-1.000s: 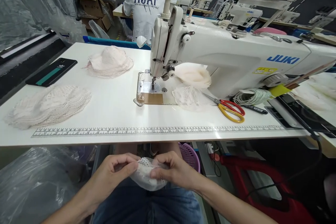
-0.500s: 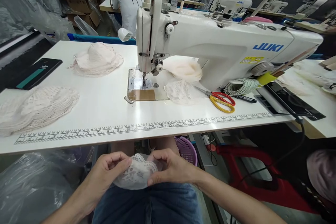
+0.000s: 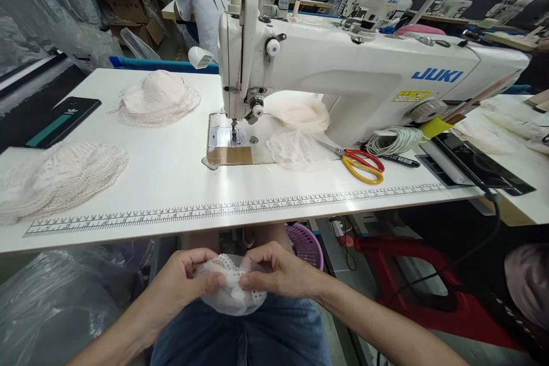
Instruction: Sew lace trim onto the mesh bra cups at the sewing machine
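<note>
A small round piece of sheer white lace fabric (image 3: pixel 231 297) is held over my lap, below the table's front edge. My left hand (image 3: pixel 193 274) pinches its left side between thumb and fingers. On the other side my right hand (image 3: pixel 270 271) is closed on the fabric, its thumb pressed on the lace near the middle. Both hands are close together, and the fingertips behind the fabric are partly hidden. Beyond the table edge stands a white sewing machine (image 3: pixel 343 63), and a white lace piece (image 3: pixel 291 147) lies right of its needle.
Scissors (image 3: pixel 362 166) with red and yellow handles lie beside a coil of pale cord (image 3: pixel 393 142). Stacks of lace pieces (image 3: pixel 68 177) and pale fabric (image 3: pixel 156 97) rest on the left. A phone (image 3: pixel 64 120) lies behind them. Another person (image 3: pixel 206 6) sits beyond the table.
My left hand has shifted slightly right, nearer my right hand. The lace fabric has moved right and been turned, with its lace edge now folded between my thumbs.
</note>
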`<action>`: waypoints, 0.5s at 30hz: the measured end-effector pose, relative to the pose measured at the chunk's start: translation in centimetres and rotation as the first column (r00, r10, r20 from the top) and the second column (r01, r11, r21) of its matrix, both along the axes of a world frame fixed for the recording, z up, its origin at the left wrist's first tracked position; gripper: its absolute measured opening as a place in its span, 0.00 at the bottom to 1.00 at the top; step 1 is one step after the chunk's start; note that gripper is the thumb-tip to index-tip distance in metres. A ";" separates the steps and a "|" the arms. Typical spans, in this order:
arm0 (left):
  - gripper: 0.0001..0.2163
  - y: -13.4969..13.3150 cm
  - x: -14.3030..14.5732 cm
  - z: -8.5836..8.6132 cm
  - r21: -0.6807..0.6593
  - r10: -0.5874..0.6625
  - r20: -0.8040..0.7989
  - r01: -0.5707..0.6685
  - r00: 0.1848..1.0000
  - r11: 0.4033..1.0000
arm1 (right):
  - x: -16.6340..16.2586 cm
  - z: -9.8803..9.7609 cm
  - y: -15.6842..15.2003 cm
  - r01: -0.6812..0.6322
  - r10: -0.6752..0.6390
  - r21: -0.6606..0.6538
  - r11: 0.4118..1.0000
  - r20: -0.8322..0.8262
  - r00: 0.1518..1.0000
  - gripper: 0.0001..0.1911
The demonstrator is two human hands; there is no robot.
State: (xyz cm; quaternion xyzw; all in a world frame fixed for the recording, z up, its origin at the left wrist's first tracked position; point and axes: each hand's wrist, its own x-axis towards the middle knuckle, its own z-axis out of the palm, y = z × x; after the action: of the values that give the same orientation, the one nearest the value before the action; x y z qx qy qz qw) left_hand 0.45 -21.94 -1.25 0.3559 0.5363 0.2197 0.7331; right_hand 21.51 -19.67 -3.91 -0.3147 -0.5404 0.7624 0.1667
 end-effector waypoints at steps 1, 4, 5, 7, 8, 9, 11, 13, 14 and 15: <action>0.14 0.1 0.2 0.0 0.004 0.008 -0.011 -0.008 1.000 1.000 | 0.0 0.1 0.0 -0.005 0.005 -0.014 1.000 0.001 1.000 0.17; 0.13 0.3 0.3 0.1 0.006 0.005 -0.025 -0.004 1.000 1.000 | 0.1 0.3 0.3 -0.007 0.008 -0.058 0.998 0.014 1.000 0.18; 0.14 0.3 0.2 0.2 0.004 -0.003 -0.019 0.003 1.000 1.000 | 0.1 0.4 0.3 -0.005 0.006 -0.071 0.997 0.017 1.000 0.19; 0.14 0.3 0.0 0.3 -0.004 -0.009 0.010 0.009 1.000 1.000 | 0.2 0.6 0.5 -0.006 0.007 -0.096 0.995 0.008 1.000 0.19; 0.15 0.4 -0.1 0.3 -0.007 -0.004 0.028 0.004 1.000 1.000 | 0.3 0.6 0.6 -0.011 0.010 -0.102 0.995 -0.003 1.000 0.19; 0.15 0.4 -0.2 0.3 -0.009 0.004 0.042 -0.004 0.999 1.000 | 0.3 0.6 0.7 -0.016 0.014 -0.104 0.994 -0.015 1.000 0.19; 0.16 0.6 -0.4 0.1 -0.010 0.015 0.063 -0.014 0.998 1.000 | 0.5 0.6 0.9 -0.029 0.026 -0.098 0.995 -0.034 0.999 0.18; 0.17 0.8 -0.5 -0.1 -0.008 0.016 0.071 -0.016 0.997 1.000 | 0.7 0.6 1.0 -0.043 0.038 -0.094 0.995 -0.047 0.998 0.18; 0.17 1.0 -0.5 -0.3 -0.009 0.017 0.079 -0.016 0.997 1.000 | 0.8 0.6 1.0 -0.049 0.044 -0.100 0.994 -0.055 0.998 0.18; 0.17 1.1 -0.6 -0.4 -0.012 0.019 0.091 -0.018 0.996 1.000 | 0.8 0.6 1.1 -0.057 0.050 -0.109 0.992 -0.064 0.997 0.18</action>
State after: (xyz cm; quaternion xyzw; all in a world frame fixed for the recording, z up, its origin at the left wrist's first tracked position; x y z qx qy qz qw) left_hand -0.11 -20.84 -1.65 0.3365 0.5068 0.2395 0.7567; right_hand 22.36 -18.61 -3.30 -0.2855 -0.5001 0.8046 0.1451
